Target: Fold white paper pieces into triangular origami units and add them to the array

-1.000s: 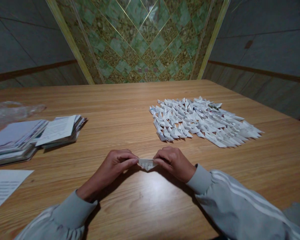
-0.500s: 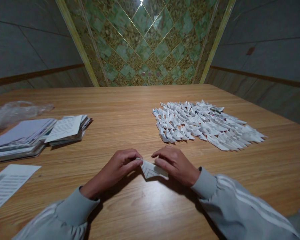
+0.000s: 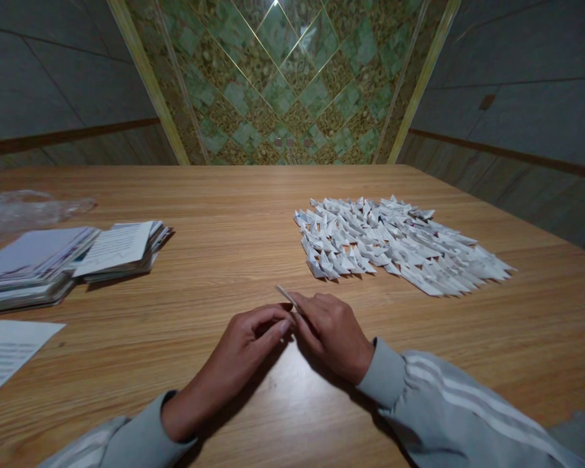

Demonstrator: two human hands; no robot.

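Observation:
A small piece of folded paper (image 3: 286,296) shows almost edge-on between my hands, its thin end poking up past the fingers. My right hand (image 3: 334,331) is closed on it, thumb and fingers pinched along its side. Close against it, my left hand (image 3: 253,341) has thumb and fingertips pressed together at the paper's lower part, which the fingers mostly hide. Both hands are just above the wooden table (image 3: 224,247), near its front middle.
Many folded paper boats (image 3: 361,237) lie in packed rows at right. Two paper stacks, a wider one (image 3: 34,257) and a smaller one (image 3: 121,250), are at left. Behind them is a clear plastic bag (image 3: 29,211); in front, a loose printed sheet (image 3: 14,354).
The folded paper has turned from lying broad side in view to nearly edge-on. My hands have come together, the right moving left and the left slightly right.

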